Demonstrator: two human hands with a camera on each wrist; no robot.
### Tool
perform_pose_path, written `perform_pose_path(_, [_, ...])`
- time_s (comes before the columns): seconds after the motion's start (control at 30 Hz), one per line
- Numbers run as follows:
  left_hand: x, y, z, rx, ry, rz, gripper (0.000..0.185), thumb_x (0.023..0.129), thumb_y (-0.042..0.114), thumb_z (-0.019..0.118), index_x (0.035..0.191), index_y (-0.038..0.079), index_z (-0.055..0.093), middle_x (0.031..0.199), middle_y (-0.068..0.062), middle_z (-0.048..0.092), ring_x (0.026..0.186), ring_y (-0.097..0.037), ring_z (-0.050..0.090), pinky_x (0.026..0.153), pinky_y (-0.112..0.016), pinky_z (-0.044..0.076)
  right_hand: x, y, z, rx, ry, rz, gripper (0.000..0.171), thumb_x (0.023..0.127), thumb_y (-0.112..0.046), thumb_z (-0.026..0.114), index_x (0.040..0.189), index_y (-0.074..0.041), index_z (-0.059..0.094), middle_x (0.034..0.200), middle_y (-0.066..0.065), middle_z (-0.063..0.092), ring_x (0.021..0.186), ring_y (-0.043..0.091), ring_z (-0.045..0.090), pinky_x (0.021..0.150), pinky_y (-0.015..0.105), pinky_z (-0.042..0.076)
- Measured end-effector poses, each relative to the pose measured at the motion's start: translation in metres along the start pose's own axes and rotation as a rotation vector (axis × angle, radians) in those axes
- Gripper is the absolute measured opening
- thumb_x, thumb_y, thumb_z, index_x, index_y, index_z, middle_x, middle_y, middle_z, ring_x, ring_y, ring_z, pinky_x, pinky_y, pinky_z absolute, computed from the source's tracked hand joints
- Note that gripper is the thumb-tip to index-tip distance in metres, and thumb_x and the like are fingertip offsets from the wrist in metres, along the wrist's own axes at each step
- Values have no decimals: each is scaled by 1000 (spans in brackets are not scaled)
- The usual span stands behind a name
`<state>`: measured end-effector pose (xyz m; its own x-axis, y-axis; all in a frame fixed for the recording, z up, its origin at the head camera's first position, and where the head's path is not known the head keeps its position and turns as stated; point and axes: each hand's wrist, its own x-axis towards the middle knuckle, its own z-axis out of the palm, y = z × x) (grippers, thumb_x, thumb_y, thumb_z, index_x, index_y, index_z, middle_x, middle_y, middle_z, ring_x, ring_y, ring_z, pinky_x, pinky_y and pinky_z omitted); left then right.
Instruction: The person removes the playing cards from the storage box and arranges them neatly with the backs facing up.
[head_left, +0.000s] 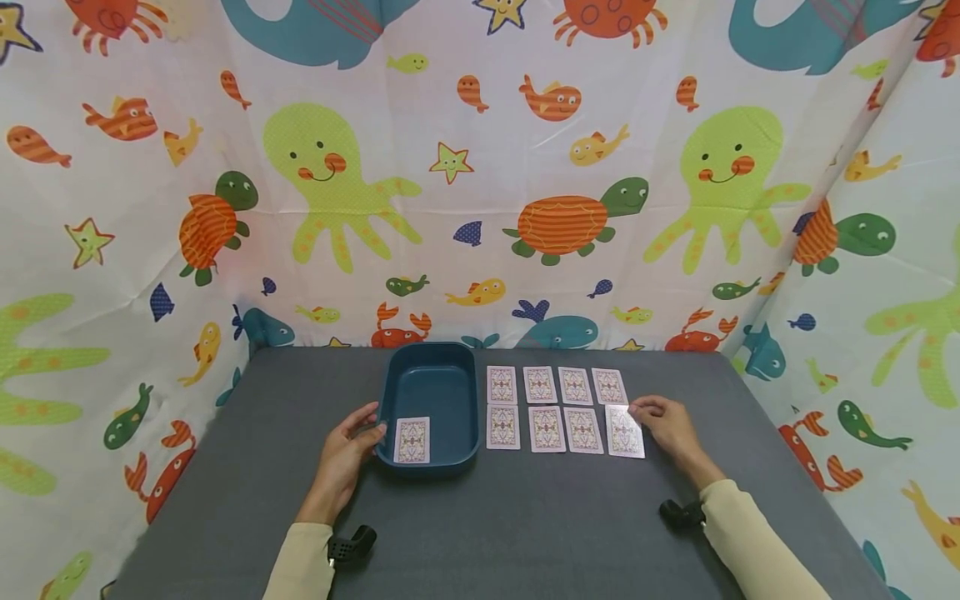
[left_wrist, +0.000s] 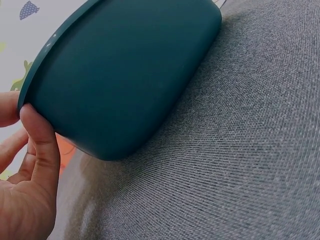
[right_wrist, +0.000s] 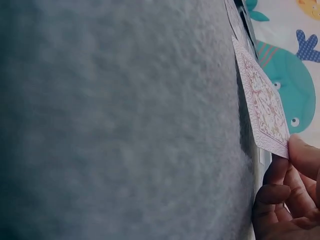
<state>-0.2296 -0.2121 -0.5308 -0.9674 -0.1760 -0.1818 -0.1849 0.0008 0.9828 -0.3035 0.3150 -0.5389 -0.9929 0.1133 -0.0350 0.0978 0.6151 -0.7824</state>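
Note:
My left hand (head_left: 348, 450) pinches the rim of a dark teal tray (head_left: 467, 417) at its left side; the left wrist view shows thumb and fingers on either side of that rim (left_wrist: 36, 75). Inside the tray, toward the front, lies one face-down playing card (head_left: 412, 440). My right hand (head_left: 670, 429) pinches another playing card (head_left: 626, 433) by its right edge, at the near right end of the card rows. In the right wrist view this card (right_wrist: 262, 100) tilts up off the grey cloth, its patterned back showing.
Right of the tray, more face-down cards lie in two rows, a far row (head_left: 540, 384) and a near row (head_left: 547, 429). A grey cloth (head_left: 525, 533) covers the table. Behind and beside it hangs a curtain (head_left: 420, 275) printed with sea animals. Each wrist wears a black band (head_left: 351, 546).

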Motion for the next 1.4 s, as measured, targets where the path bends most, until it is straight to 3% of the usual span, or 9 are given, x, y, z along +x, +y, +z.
perform_pose_path(0.17, [0,-1,0,-6,0,6,49,93,18,67,140,18,53,132,-7,49,98,-15,55,82,-29,47,7,2,1,-41,11,-7,26,93,-25,68,105,-3,70,88,7,72,76,12,58,68,26,43])
perform_pose_path(0.33, [0,0,0,-5,1,6,50,93,19,67,140,18,53,131,-6,49,97,-14,55,81,-28,47,12,2,1,-109,-14,-10,25,92,-26,69,105,-5,71,95,11,68,84,21,56,71,30,41])
perform_pose_path(0.63, [-1,2,1,-15,-12,1,49,94,16,65,141,17,52,134,-10,46,94,-12,55,80,-27,46,14,-1,0,-132,-31,15,28,92,-27,69,108,-5,70,97,13,63,89,25,52,71,33,38])
perform_pose_path(0.87, [-1,1,1,-3,-3,-3,49,94,16,65,141,18,52,133,-9,47,96,-14,55,80,-28,46,14,0,2,-121,25,2,29,91,-25,70,109,-3,70,91,10,60,85,22,50,69,32,37])
perform_pose_path(1.17, [-1,0,0,-16,-11,1,49,94,14,64,141,16,52,135,-12,47,96,-15,54,81,-28,45,10,-2,0,-84,83,-14,30,93,-30,66,108,-3,69,98,12,65,86,20,53,70,28,41])
perform_pose_path(1.4, [-1,2,0,-17,-19,0,49,95,15,64,142,16,51,136,-12,47,97,-14,54,82,-28,46,-4,-24,-8,-70,117,-74,32,94,-34,66,108,-6,68,102,13,67,87,21,55,70,27,45])
